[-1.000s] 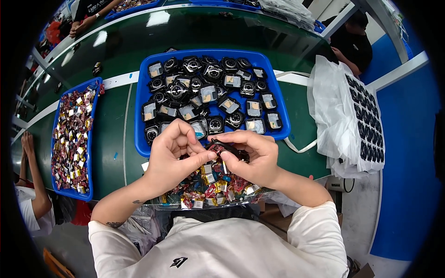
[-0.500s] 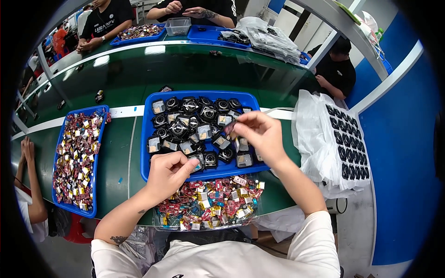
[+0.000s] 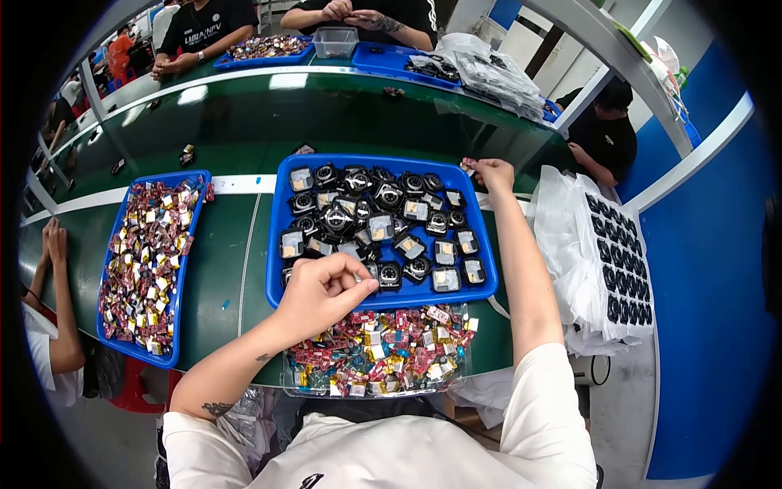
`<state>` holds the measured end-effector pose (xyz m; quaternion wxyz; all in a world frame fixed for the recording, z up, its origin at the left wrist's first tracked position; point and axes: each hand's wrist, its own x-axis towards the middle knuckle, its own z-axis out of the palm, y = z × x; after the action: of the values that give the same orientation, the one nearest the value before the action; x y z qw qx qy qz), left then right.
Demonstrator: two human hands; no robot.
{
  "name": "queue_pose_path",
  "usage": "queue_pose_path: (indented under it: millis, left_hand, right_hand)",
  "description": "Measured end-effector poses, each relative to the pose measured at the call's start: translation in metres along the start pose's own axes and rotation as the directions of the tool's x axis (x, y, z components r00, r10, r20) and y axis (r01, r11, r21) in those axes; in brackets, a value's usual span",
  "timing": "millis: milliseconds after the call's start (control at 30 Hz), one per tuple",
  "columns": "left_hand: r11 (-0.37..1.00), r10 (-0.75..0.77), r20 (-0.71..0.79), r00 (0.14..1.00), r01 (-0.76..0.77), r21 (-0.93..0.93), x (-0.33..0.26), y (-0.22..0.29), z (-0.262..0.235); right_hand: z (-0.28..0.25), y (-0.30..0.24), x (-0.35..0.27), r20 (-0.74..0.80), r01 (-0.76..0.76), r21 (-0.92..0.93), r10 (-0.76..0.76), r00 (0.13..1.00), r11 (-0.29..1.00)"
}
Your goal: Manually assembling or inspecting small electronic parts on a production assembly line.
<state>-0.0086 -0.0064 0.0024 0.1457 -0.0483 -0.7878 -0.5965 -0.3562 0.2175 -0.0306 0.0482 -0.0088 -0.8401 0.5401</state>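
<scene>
My right hand [image 3: 495, 176] is beyond the far right corner of a blue tray [image 3: 274, 244], pinching a small red circuit board [image 3: 468, 165] over the green bench. The tray holds many black square watch cases [image 3: 388, 193], some showing round rear sensors, others grey-and-tan insides. Low over the tray's near left part, my left hand [image 3: 326, 292] is closed with thumb and finger together; what it grips, if anything, is hidden behind the fingers. Right below the tray's near edge, a clear plastic tray holds a heap of red boards with white and yellow parts [image 3: 383, 350].
To the left stands a second blue tray [image 3: 175, 326] heaped with red boards and battery-like pieces. At right, rows of black watch parts [image 3: 623, 261] lie on white wrapping. Across the bench [image 3: 244, 122], co-workers handle parts near a clear box [image 3: 336, 42]; metal posts rise at the sides.
My right hand has moved from over the tray to beyond its far right corner, carrying the small board. My left hand stays at the tray's near side. The whole view has shifted slightly.
</scene>
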Motion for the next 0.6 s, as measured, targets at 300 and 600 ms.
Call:
queue_pose_path:
  millis: [300, 600]
  left_hand:
    - [0.998, -0.031, 0.019, 0.999, 0.03, 0.063, 0.0, -0.001, -0.006]
    - [0.999, -0.04, 0.023, 0.999, 0.041, -0.028, -0.002, -0.006, 0.001]
  right_hand:
    - [-0.02, -0.082, -0.141, 0.398, 0.396, 0.206, -0.446, 0.801, 0.895]
    - [-0.003, -0.063, -0.267, 0.652, 0.919, 0.257, -0.756, 0.064, 0.299]
